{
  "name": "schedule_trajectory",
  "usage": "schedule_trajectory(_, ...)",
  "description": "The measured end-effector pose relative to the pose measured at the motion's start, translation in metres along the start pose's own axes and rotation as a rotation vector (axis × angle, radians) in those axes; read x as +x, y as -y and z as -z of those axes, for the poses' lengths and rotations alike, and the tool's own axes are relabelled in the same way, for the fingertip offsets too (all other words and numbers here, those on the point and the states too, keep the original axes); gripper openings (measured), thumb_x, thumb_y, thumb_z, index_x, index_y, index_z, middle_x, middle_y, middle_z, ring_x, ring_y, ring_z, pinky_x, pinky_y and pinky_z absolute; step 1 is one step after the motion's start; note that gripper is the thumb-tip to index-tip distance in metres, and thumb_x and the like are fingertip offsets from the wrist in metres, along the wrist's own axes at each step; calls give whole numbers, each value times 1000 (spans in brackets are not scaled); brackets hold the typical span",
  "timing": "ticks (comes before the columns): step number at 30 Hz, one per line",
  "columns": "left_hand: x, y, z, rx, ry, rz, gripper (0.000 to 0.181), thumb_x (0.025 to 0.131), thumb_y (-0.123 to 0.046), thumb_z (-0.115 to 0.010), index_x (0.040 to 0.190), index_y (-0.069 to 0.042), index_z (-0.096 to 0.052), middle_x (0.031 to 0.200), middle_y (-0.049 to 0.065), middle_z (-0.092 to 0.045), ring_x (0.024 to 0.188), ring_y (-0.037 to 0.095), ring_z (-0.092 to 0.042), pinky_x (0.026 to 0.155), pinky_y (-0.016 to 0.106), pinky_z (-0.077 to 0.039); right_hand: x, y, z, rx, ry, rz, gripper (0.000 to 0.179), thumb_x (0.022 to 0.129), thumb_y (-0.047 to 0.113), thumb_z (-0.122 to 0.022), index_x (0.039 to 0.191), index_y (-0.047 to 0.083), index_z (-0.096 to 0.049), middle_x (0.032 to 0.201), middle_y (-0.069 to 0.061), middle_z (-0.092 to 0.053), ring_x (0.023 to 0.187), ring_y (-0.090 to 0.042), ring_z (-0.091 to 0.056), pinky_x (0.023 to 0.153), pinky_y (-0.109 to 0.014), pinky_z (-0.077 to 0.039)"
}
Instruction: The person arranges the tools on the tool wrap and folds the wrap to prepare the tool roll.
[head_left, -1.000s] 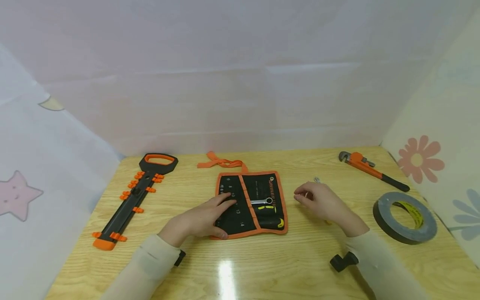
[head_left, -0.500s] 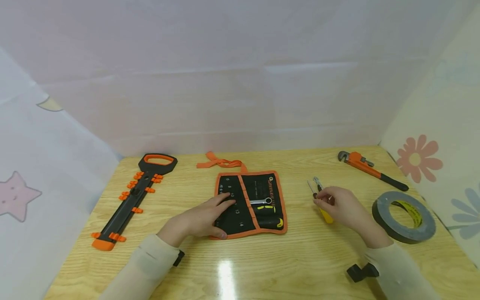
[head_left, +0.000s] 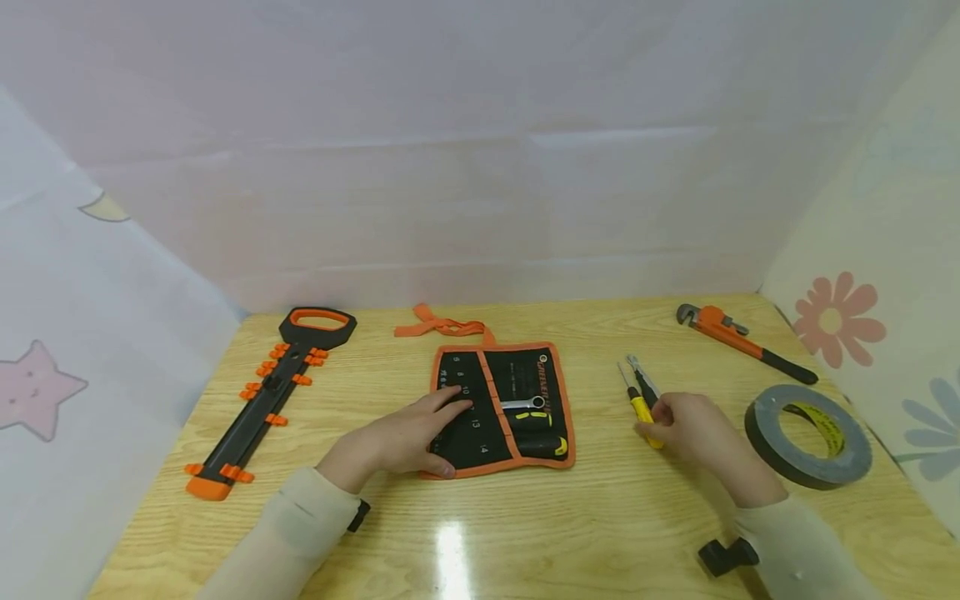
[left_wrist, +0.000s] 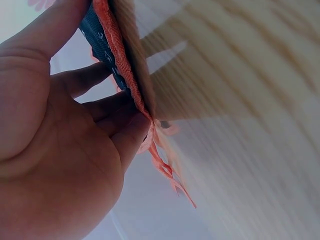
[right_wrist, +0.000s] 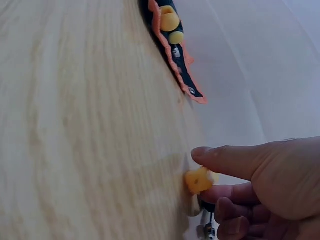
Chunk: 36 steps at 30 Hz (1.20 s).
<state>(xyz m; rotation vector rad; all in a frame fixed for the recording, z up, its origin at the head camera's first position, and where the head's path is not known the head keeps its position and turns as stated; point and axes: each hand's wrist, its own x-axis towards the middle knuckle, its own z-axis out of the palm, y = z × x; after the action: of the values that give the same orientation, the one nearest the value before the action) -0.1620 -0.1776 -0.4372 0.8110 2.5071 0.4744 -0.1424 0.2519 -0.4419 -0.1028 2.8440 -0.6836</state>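
My left hand (head_left: 408, 433) rests on the black tool pouch (head_left: 528, 375) with orange edging, fingers spread over its numbered pockets. In the left wrist view the fingers (left_wrist: 120, 130) lie along the pouch's orange edge (left_wrist: 120, 55). A combination wrench (head_left: 525, 403) and tools with black and yellow handles sit in the pouch. My right hand (head_left: 701, 433) pinches the yellow handle of a screwdriver (head_left: 637, 404) between thumb and index finger, low over the table. Beside it is a slim tool with a dark body and metal head (head_left: 641, 375), its rear part hidden by the hand.
A black rack with orange clips (head_left: 262, 400) and a handle lies at the left. An orange pipe wrench (head_left: 738, 337) is at the back right, with a roll of grey tape (head_left: 768, 450) in front of it. An orange tie (head_left: 450, 323) trails behind the pouch.
My right hand has moved right from beside the pouch to the screwdriver, uncovering both tools' front ends, and its fingers have come onto the yellow handle. The left hand stays put.
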Motion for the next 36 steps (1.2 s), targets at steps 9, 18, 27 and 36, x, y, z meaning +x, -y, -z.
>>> schedule_trajectory(9, 2, 1, -1, 7, 3, 12, 100, 92, -40, -87, 172, -16, -32, 182, 14, -14, 167, 38, -22, 130, 55, -35, 2, -1, -6, -5, -41, 25, 27, 96, 27, -80, 85, 4, -72, 78, -3, -67, 70, -18, -56, 63, -32, -46)
schedule_trajectory(18, 3, 1, -1, 43, -12, 6, 101, 90, -42, -88, 171, -15, -34, 181, 16, -17, 166, 39, -24, 131, 56, -34, 0, 2, -5, 35, -101, 100, 22, 99, 24, -77, 84, 9, -71, 74, 2, -60, 68, -15, -50, 61, -28, -39)
schedule_trajectory(27, 3, 3, 1, 26, -14, -5, 104, 88, -43, -90, 171, -15, -33, 182, 15, -14, 167, 39, -20, 132, 57, -31, 10, 17, 0, 35, -112, 205, 20, 102, 22, -76, 104, 2, -79, 87, -1, -74, 75, -12, -58, 67, -32, -50)
schedule_trajectory(36, 6, 3, 2, 15, 5, 9, 105, 89, -43, -90, 172, -16, -32, 182, 14, -13, 167, 38, -21, 131, 56, -33, 22, 34, -1, 29, -132, 278, 15, 104, 15, -72, 110, 3, -79, 85, -1, -69, 70, -13, -50, 64, -28, -43)
